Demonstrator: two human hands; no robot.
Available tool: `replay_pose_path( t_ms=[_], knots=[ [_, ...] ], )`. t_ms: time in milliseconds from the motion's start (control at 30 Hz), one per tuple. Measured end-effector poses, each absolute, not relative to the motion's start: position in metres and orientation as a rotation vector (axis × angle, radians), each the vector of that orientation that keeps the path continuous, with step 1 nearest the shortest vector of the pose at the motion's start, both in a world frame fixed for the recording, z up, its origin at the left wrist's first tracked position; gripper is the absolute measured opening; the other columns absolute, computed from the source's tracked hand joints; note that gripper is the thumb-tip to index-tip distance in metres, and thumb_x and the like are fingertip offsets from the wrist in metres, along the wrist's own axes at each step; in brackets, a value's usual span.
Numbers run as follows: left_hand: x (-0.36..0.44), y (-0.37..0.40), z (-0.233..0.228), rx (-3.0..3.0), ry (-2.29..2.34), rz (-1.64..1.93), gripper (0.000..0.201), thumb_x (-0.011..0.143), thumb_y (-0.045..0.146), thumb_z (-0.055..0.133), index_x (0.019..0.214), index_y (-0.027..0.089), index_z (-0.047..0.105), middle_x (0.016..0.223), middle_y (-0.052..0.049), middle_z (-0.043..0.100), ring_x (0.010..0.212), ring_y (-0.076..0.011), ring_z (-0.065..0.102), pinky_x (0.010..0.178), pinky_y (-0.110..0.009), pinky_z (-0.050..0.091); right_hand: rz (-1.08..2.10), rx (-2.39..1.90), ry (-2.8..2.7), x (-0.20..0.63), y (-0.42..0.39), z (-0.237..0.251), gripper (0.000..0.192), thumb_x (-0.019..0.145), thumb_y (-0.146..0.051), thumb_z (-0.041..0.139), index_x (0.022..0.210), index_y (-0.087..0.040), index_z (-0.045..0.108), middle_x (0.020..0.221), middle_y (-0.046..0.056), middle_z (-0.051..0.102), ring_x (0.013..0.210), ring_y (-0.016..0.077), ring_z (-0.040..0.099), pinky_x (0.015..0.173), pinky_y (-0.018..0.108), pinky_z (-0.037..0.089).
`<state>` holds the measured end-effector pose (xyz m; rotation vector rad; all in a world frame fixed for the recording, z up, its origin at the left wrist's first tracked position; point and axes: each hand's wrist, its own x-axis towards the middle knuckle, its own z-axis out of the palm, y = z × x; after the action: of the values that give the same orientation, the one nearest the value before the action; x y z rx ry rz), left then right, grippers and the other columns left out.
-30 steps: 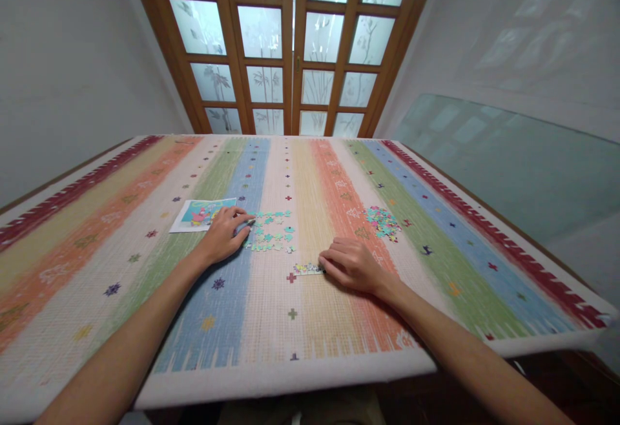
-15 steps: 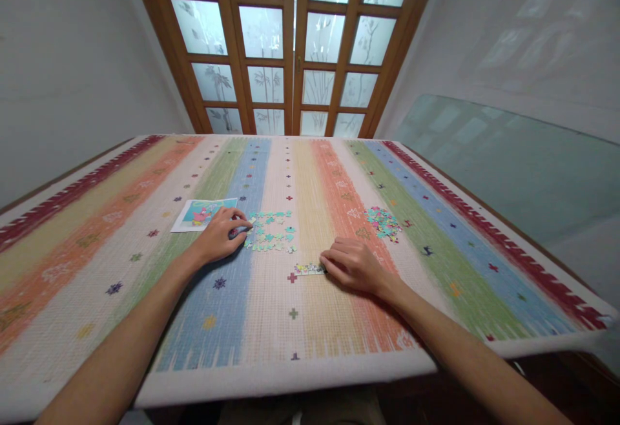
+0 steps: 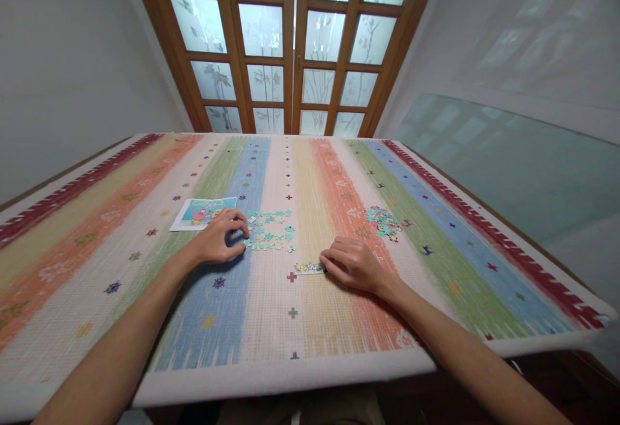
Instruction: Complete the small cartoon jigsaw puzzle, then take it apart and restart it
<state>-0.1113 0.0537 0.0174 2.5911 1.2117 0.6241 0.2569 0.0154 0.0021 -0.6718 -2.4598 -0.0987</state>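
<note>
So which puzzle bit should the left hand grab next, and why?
Probably one of the loose teal pieces at the left hand's fingertips, carried over to the short joined strip that the right hand rests against. The other heap lies farther off.

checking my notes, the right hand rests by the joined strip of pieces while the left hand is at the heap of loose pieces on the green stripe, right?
Not quite. In the head view the left hand is at the spread-out teal pieces beside the picture card; the heap on the green stripe lies untouched. The right hand does rest by the joined strip.
</note>
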Motion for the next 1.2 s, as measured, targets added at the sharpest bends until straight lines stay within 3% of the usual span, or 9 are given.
replay_pose_path(
  t_ms=[633, 933, 1200],
  knots=[
    [-0.106, 0.052, 0.018, 2.562, 1.248, 0.627, 0.01, 0.079, 0.029, 0.06, 0.083, 0.021, 0.066, 0.102, -0.006, 0.062, 0.097, -0.0256, 0.055, 0.095, -0.045, 0.045, -0.065, -0.679, -2.468, 0.258, 0.016, 0.002, 0.03, 0.099, -0.017, 0.048, 0.073, -0.019, 0.062, 0.062, 0.003, 0.058, 0.06, 0.0166, 0.047, 0.06, 0.035, 0.033],
    [-0.081, 0.038, 0.02, 2.586, 1.122, 0.662, 0.015, 0.084, 0.032, 0.06, 0.092, 0.022, 0.068, 0.102, -0.006, 0.06, 0.1, -0.0254, 0.055, 0.101, -0.047, 0.044, -0.057, -0.692, -2.466, 0.258, 0.016, 0.001, 0.031, 0.1, -0.018, 0.048, 0.072, -0.02, 0.061, 0.062, 0.002, 0.056, 0.061, 0.0165, 0.046, 0.06, 0.034, 0.033],
    [-0.072, 0.033, 0.017, 2.58, 1.096, 0.621, 0.017, 0.086, 0.03, 0.06, 0.096, 0.021, 0.069, 0.103, -0.007, 0.06, 0.1, -0.026, 0.054, 0.095, -0.044, 0.047, -0.045, -0.717, -2.483, 0.257, 0.016, 0.001, 0.032, 0.1, -0.018, 0.047, 0.072, -0.02, 0.062, 0.063, 0.003, 0.056, 0.061, 0.0174, 0.047, 0.059, 0.035, 0.033]
  ],
)
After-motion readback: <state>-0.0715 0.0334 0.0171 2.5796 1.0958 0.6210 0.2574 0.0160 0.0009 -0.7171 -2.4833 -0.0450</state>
